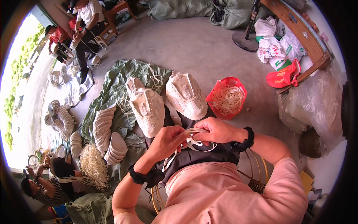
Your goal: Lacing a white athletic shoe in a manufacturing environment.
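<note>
White shoelaces are pinched between my hands, above my dark-clothed lap. My left hand is closed on them, its fingertips close to those of my right hand, which also grips the laces. Loose ends hang below the fingers. Just beyond, two pale sneakers rest by my knees, toes toward me: the left sneaker and the right sneaker. Another pale shoe shows partly behind the left one. A red container full of cream laces stands to their right.
Stacked white shoe uppers and a heap of laces lie left on a green sheet. People sit at the upper left and lower left. Plastic bags and a wooden table stand at right.
</note>
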